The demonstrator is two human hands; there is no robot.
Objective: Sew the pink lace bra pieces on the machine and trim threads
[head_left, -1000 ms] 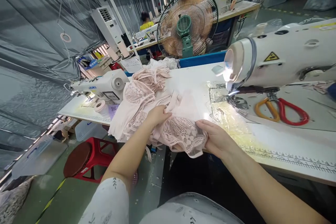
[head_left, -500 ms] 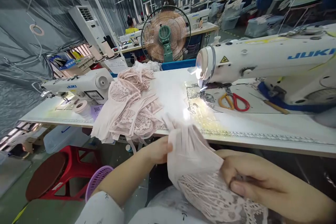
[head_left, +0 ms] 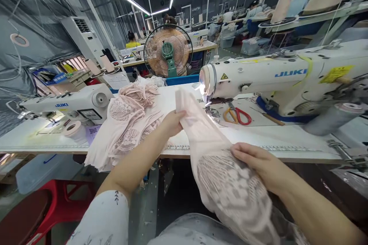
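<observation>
A pale pink lace bra piece [head_left: 209,138] stretches between my two hands, its plain band towards the table and its lace cup hanging over my lap. My left hand [head_left: 174,123] grips the band's left edge, with the fingers closed. My right hand [head_left: 249,157] pinches the opposite edge beside the lace. Left of the piece, a pile of similar pink lace pieces [head_left: 126,113] lies on the white table [head_left: 169,101] and hangs over its front edge. The sewing machine [head_left: 244,76] stands beyond my right hand, its lamp lit over the needle area.
Red-and-orange-handled scissors [head_left: 243,116] and a wooden-handled tool [head_left: 274,119] lie by the machine. A grey thread cone [head_left: 335,118] sits farther right. At left stand a second machine [head_left: 77,101] and a red stool [head_left: 61,203]. A large fan [head_left: 168,51] faces the table from behind.
Bunched cloth is now spread out lengthwise, its upper end raised towards the machine. My left hand has moved up and forward, and my right hand up. The camera view has shifted right.
</observation>
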